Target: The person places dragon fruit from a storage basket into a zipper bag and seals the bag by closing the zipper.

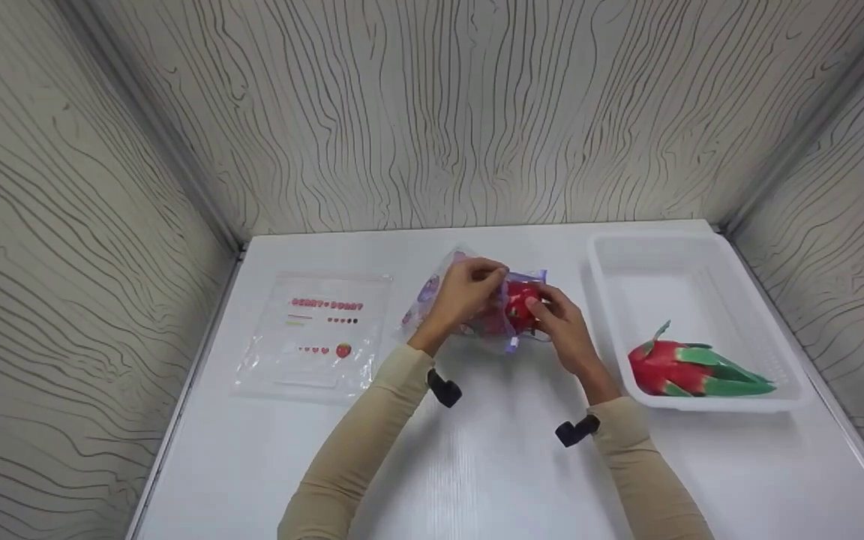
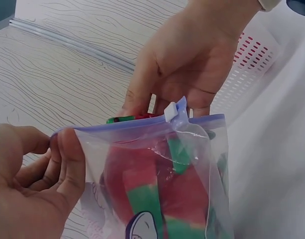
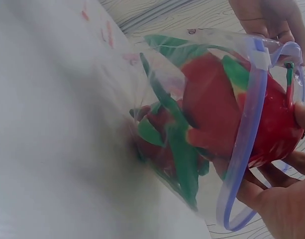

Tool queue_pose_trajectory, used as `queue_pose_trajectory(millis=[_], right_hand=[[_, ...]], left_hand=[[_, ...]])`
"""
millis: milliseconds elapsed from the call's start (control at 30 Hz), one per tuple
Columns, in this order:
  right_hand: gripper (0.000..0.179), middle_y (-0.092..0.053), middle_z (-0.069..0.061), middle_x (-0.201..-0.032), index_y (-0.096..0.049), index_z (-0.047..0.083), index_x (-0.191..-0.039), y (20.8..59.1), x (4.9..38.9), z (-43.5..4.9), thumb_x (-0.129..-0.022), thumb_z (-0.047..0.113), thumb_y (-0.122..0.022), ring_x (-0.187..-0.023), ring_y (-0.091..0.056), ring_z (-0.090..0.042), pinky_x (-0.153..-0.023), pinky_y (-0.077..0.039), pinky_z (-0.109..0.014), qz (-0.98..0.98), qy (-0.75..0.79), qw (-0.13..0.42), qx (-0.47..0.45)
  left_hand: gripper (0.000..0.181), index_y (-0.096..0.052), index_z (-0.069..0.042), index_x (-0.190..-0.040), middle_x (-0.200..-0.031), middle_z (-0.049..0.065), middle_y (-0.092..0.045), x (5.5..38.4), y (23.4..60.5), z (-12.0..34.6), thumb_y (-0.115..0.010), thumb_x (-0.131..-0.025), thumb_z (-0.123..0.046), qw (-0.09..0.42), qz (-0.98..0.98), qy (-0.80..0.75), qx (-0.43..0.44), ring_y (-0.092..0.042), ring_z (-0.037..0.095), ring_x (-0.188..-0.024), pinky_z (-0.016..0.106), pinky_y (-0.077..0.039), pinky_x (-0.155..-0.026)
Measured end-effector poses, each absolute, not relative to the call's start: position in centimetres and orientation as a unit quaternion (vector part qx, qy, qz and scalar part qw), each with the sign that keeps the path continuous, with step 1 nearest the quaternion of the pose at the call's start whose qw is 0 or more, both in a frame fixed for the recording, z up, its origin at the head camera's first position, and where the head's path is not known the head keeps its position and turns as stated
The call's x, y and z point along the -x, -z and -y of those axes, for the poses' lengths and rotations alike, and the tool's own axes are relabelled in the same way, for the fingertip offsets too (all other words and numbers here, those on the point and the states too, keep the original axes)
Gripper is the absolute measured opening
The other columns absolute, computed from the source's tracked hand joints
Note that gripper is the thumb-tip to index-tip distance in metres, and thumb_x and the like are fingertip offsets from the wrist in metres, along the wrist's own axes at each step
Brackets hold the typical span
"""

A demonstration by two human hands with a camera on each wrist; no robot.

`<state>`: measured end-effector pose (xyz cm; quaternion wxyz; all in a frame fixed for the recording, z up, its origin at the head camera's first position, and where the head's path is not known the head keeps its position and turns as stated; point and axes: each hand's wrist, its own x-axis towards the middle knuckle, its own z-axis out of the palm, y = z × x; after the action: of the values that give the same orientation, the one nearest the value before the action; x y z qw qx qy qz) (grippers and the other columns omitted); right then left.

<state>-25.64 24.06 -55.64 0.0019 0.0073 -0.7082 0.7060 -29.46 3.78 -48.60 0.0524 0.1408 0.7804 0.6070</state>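
In the head view my left hand [image 1: 466,296] is at a clear zip bag [image 1: 443,292] with a purple slider edge. The left wrist view shows its thumb and fingers pinching the bag's rim [image 2: 105,128]. My right hand [image 1: 563,326] grips a glossy red round fruit [image 1: 520,306] with a thin green stalk. In the right wrist view that fruit [image 3: 276,129] sits partly inside the bag's open mouth, fingers curled about its outer side. Red-and-green dragon fruits [image 3: 212,109] lie inside the bag. A white slider [image 2: 170,112] sits on the zip.
To the right stands a white plastic basket [image 1: 657,270] with a dragon fruit [image 1: 676,369] in its near end. Another clear zip bag [image 1: 319,337] with red printing lies flat on the white table [image 1: 469,465] at left. Wood-grain panels [image 1: 432,112] enclose the back and sides.
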Motion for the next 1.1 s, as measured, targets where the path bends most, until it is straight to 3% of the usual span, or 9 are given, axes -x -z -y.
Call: queue_pose_trajectory(millis=[267, 500, 800, 867, 967, 1100], right_hand=[[0.043, -0.061, -0.019, -0.145, -0.059, 0.002, -0.144, 56.1, 25.4, -23.0, -0.105, 0.015, -0.069, -0.126, -0.063, -0.024, -0.089, -0.062, -0.020, 0.741, -0.669, 0.043, -0.030], [0.042, -0.063, -0.022, -0.143, -0.062, 0.000, -0.140, 56.5, 25.3, -22.2, -0.100, -0.001, -0.071, -0.135, -0.060, -0.040, -0.090, -0.059, -0.018, 0.772, -0.628, 0.074, -0.069], [0.046, -0.062, -0.024, -0.143, -0.058, -0.004, -0.139, 57.0, 25.4, -22.0, -0.095, -0.008, -0.071, -0.137, -0.061, -0.041, -0.117, -0.051, -0.045, 0.783, -0.615, 0.051, -0.080], [0.044, -0.063, -0.022, -0.139, -0.061, -0.003, -0.135, 57.0, 25.5, -22.0, -0.093, -0.007, -0.074, -0.132, -0.063, -0.039, -0.115, -0.054, -0.045, 0.794, -0.599, 0.064, -0.087], [0.037, -0.067, -0.017, -0.124, -0.070, 0.000, -0.125, 57.1, 25.7, -22.1, -0.089, -0.007, -0.078, -0.114, -0.068, -0.035, -0.101, -0.061, -0.047, 0.819, -0.556, 0.102, -0.098], [0.027, -0.069, -0.017, -0.115, -0.076, 0.000, -0.117, 56.9, 25.9, -22.4, -0.091, -0.006, -0.077, -0.099, -0.070, -0.032, -0.087, -0.063, -0.038, 0.842, -0.517, 0.109, -0.108]], left_hand=[[0.023, -0.077, -0.003, -0.121, -0.106, 0.010, -0.077, 29.3, 48.3, -4.0, -0.067, -0.106, -0.018, 0.068, -0.756, -0.638, -0.130, -0.072, 0.014, -0.084, 0.028, -0.066, -0.078], [0.023, -0.077, -0.002, -0.120, -0.107, 0.011, -0.077, 29.1, 48.3, -4.1, -0.067, -0.106, -0.017, 0.057, -0.765, -0.626, -0.141, -0.070, 0.012, -0.085, 0.025, -0.064, -0.077], [0.021, -0.079, -0.004, -0.116, -0.101, 0.008, -0.078, 29.0, 48.8, -4.0, -0.068, -0.104, -0.016, 0.054, -0.765, -0.625, -0.145, -0.066, 0.008, -0.079, 0.021, -0.056, -0.065], [0.020, -0.079, -0.004, -0.116, -0.102, 0.008, -0.078, 28.9, 48.8, -4.0, -0.068, -0.104, -0.016, 0.054, -0.770, -0.619, -0.148, -0.066, 0.008, -0.079, 0.020, -0.055, -0.064], [0.020, -0.079, -0.004, -0.117, -0.104, 0.008, -0.078, 28.9, 48.7, -4.1, -0.068, -0.103, -0.014, 0.050, -0.775, -0.612, -0.150, -0.066, 0.007, -0.081, 0.019, -0.054, -0.064], [0.020, -0.079, -0.004, -0.116, -0.103, 0.009, -0.078, 28.9, 48.7, -4.1, -0.067, -0.103, -0.012, 0.048, -0.769, -0.619, -0.151, -0.064, 0.008, -0.079, 0.018, -0.052, -0.060]])
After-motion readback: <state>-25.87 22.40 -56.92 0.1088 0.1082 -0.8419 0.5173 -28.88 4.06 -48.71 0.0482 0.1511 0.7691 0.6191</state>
